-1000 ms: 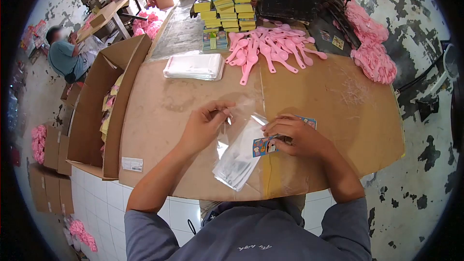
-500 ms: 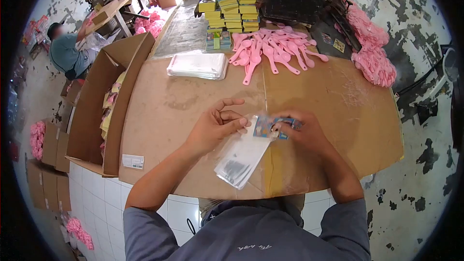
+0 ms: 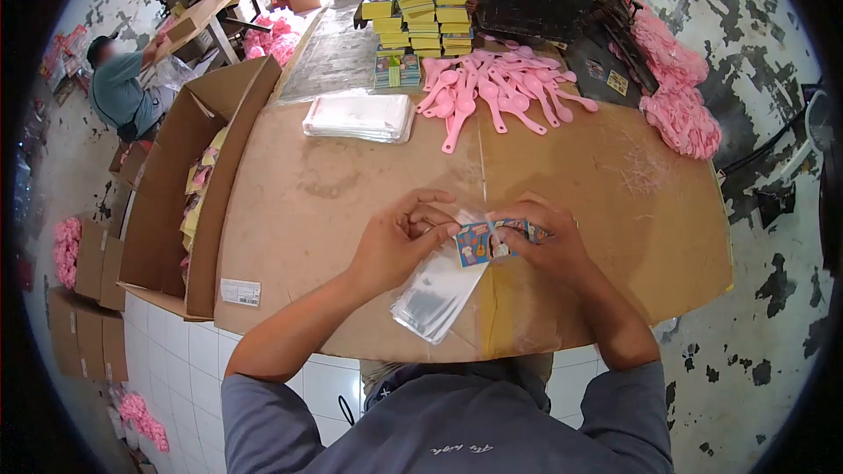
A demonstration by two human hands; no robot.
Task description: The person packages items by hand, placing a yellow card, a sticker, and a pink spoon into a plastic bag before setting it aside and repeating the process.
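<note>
In front of my chest, my right hand (image 3: 546, 237) grips a blue printed card (image 3: 474, 246) with colourful pictures, thumb over its front. My left hand (image 3: 408, 233) pinches at the card's left end, where thin clear plastic (image 3: 470, 213) shows between the hands. Its fingertips seem to hold the edge of that plastic bag, though the exact grip is partly hidden. Below the hands, a fanned bunch of clear plastic bags (image 3: 436, 298) lies on the cardboard-covered table (image 3: 334, 211).
A stack of clear bags (image 3: 358, 118), a pile of pink spoons (image 3: 492, 92) and stacks of printed cards (image 3: 421, 17) stand at the back. An open carton (image 3: 167, 211) borders the left side. Pink bundles (image 3: 680, 123) hang at right. Another person (image 3: 127, 92) sits far left.
The card has turned more face-up, and its printed front shows clearly. My left hand has dropped slightly, its fingers curling in closer to the card.
</note>
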